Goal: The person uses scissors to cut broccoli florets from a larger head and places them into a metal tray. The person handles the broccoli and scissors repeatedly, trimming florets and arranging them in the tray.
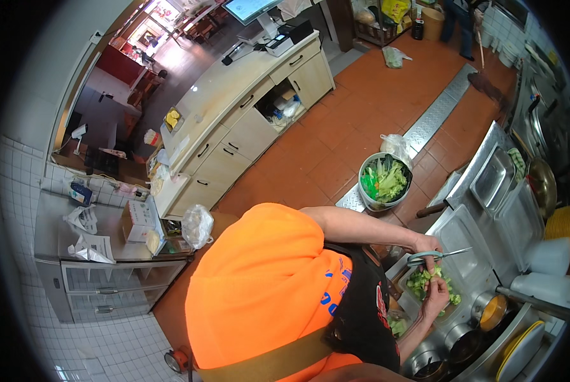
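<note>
My left hand (427,245) holds kitchen scissors (418,258) with pale blue-grey handles, their metal blades pointing away to the right over a clear plastic container. Just below it, my right hand (436,292) pinches a small piece of broccoli (432,275) between its fingertips, and the fingers of both hands nearly meet there. Under the hands, cut broccoli florets (416,284) lie in a clear plastic tub (452,313). Partly hidden by my right forearm, more green vegetable pieces (397,326) sit close to my black apron.
A white bucket (378,204) of vegetable scraps stands on the tiled floor. Metal pots (464,341), one with orange contents (494,310), line the counter's near right. Beyond the tub are a clear lid (464,234) and a steel tray (492,179). A person (452,26) holds a mop (486,88) far off.
</note>
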Tool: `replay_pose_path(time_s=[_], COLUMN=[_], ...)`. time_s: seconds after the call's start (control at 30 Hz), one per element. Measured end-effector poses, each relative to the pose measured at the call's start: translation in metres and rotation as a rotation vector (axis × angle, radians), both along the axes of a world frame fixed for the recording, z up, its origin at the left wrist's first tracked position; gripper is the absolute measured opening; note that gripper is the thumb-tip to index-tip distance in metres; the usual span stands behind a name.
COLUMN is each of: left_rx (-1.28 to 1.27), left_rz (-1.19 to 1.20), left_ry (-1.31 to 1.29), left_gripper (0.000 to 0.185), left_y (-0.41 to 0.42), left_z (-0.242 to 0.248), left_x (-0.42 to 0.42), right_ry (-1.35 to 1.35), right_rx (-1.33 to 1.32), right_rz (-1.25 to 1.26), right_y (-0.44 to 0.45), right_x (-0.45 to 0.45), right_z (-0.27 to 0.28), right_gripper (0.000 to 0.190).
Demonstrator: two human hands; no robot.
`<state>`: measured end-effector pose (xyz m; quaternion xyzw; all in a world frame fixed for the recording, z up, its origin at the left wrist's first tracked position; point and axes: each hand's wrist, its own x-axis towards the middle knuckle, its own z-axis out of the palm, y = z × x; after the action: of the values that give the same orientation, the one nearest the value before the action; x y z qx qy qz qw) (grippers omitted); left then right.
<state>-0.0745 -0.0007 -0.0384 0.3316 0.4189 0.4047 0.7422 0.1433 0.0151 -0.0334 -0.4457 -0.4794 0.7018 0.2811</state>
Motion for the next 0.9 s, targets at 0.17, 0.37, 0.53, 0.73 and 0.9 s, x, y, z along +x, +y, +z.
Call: replay_pose_path(time_s=[0.17,0.37,0.53,0.73,0.9], left_rx=[0.111,0.33,0.374,0.372,0.272], left_rz=[-0.08,-0.164,-0.199,-0.185,-0.151], left_ry=[0.209,0.652,0.741,0.708,0.567], left_gripper=[0.048,0.066,0.082,0.081,0.074], left_y=[0.003,0.01,0.014,0.015,0.014], left_z=[-0.002,-0.008,-0.013,-0.009,-0.012], left_x=[0.001,0.003,0.009,0.012,0.01], right_ry=[-0.074,-0.086,-0.103,-0.114,0.031], right_rx=[0.061,0.021,-0.054,0.031,-0.102], right_rz=[-0.061,0.004,0.049,0.089,0.009], right_y=[-0.002,0.003,0.006,0.013,0.013], right_x=[-0.007,-0.015,-0.014,-0.004,0.0], right_z=[0.007,0.015,0.015,0.003,-0.006], right_gripper=[0.006,0.008,0.008,0.009,0.008])
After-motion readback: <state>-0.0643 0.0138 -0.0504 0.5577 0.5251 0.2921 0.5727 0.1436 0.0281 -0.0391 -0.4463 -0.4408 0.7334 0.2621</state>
